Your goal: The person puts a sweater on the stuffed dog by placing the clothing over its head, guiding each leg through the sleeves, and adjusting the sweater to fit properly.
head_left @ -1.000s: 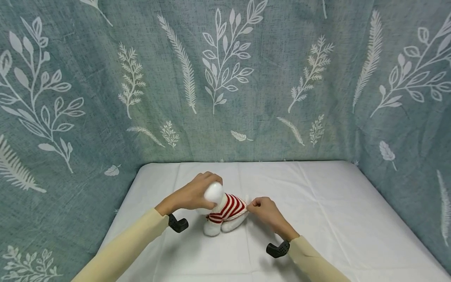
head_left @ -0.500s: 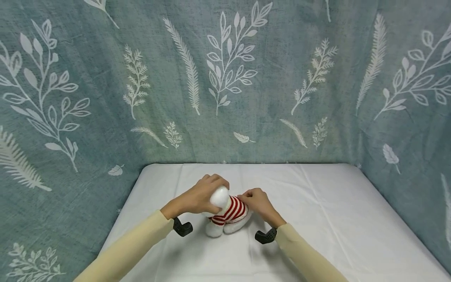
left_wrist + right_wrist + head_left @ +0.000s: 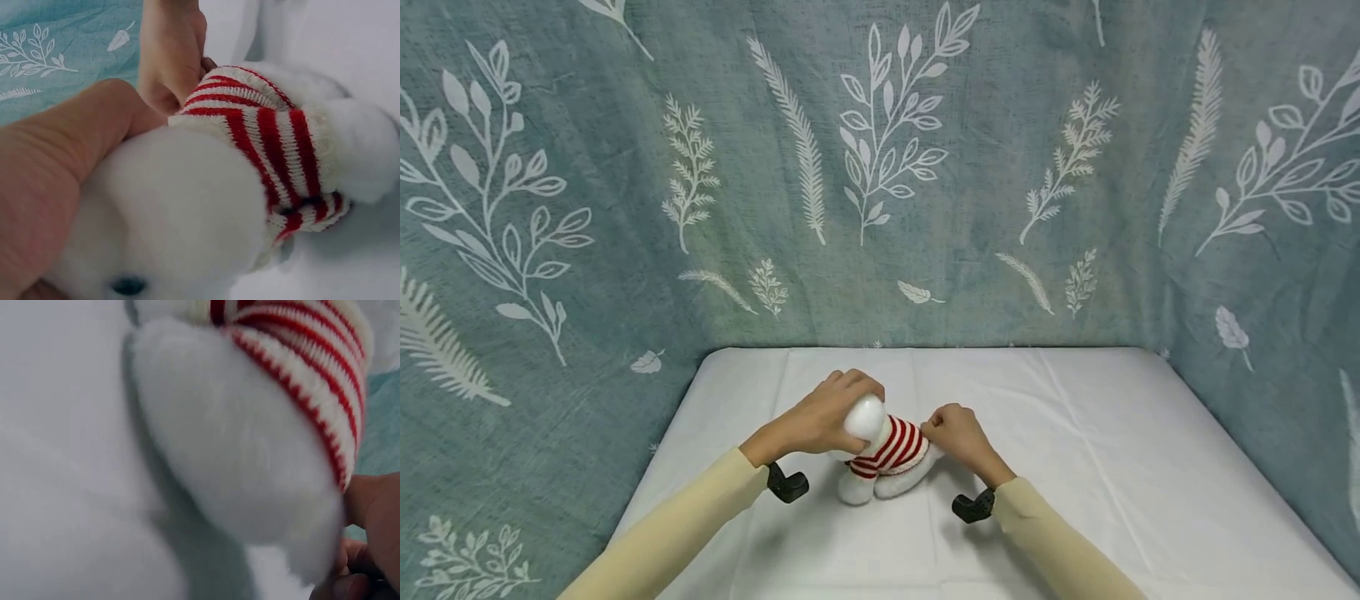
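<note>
A white plush toy dog [image 3: 866, 418] sits upright on the white cloth, wearing a red-and-white striped knitted sweater [image 3: 901, 446]. My left hand [image 3: 827, 418] grips the dog's head from above, thumb on the near side and fingers round the far side. One dark eye [image 3: 128, 285] shows below that hand in the left wrist view. At the rump end, my right hand [image 3: 957, 435] has curled fingers pinching the sweater's rear hem; their tips are partly hidden behind the toy. Below the hem, the furry white hindquarters [image 3: 231, 437] fill the right wrist view.
White cloth [image 3: 1060, 500] with fold creases covers the tabletop. Blue-green fabric [image 3: 880, 167] printed with white leaves hangs behind it and along both sides. Black wrist-worn cameras [image 3: 787, 483] sit below the wrists.
The right hand goes from the rear hem forward onto the sweater's back, then draws back to the hem. The left hand keeps its grip on the head. The head view shifts slightly early on.
</note>
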### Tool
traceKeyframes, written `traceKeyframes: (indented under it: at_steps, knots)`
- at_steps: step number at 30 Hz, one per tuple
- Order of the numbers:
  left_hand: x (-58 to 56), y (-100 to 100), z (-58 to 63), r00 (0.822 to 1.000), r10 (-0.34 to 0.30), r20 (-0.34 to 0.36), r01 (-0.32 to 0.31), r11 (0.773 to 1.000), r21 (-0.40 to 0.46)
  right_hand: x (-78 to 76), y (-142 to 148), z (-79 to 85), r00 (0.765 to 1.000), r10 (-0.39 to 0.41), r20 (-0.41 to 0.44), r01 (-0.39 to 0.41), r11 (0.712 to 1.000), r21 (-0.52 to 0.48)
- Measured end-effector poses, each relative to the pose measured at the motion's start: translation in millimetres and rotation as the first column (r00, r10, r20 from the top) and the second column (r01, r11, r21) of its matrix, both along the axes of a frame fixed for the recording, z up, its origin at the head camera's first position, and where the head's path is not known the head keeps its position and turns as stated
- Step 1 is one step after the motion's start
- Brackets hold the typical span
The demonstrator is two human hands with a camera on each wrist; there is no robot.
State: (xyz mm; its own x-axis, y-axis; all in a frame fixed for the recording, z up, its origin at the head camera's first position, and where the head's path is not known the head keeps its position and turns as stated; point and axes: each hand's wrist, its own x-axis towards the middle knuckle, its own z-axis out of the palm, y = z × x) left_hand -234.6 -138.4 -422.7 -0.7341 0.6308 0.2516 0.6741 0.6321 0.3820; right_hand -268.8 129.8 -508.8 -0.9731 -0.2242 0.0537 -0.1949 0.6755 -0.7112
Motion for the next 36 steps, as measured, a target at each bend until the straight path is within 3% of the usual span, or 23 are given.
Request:
traceKeyframes:
  at_steps: [5,9,14,23,26,28,30,32,36]
  knots:
    - [-2.7,-4.3,-0.7,1.000,0.028,0.009,-0.028,1.000,-0.004,16.6,-2.0,18.9,0.986,0.017,0.165,0.002,0.994,-0.111]
    - [-3.5,-4.0,-1.9,0.999,0.037,0.005,-0.037,0.999,-0.004,29.5,0.1,26.2,0.958,0.101,0.270,-0.052,0.982,-0.183]
    - [-3.6,-4.3,-1.6,0.999,0.047,0.002,-0.047,0.999,-0.001,39.6,2.3,23.0,0.950,0.178,0.257,-0.123,0.969,-0.216]
    - [-8.9,-6.2,-2.2,0.997,0.056,0.045,-0.055,0.998,-0.015,50.0,18.9,4.2,0.967,0.178,0.180,-0.154,0.978,-0.143]
    - [-10.3,-6.1,-0.8,0.996,0.046,0.079,-0.047,0.999,0.007,49.3,19.2,1.7,0.972,0.164,0.168,-0.142,0.980,-0.137]
    - [-11.7,-9.5,-0.4,0.990,0.028,0.138,-0.036,0.998,0.051,49.4,19.3,0.9,0.977,0.155,0.147,-0.137,0.983,-0.124]
    - [-14.4,-15.8,-0.3,0.967,-0.001,0.255,-0.036,0.989,0.141,50.5,19.5,1.6,0.982,0.141,0.127,-0.128,0.986,-0.110]
    - [-18.7,-25.0,-1.5,0.920,-0.024,0.392,-0.082,0.965,0.250,53.0,19.7,3.9,0.986,0.133,0.098,-0.123,0.988,-0.096]
    - [-33.2,-44.6,-12.6,0.805,-0.074,0.588,-0.243,0.864,0.441,58.4,14.9,11.6,0.982,0.173,0.078,-0.164,0.981,-0.103]
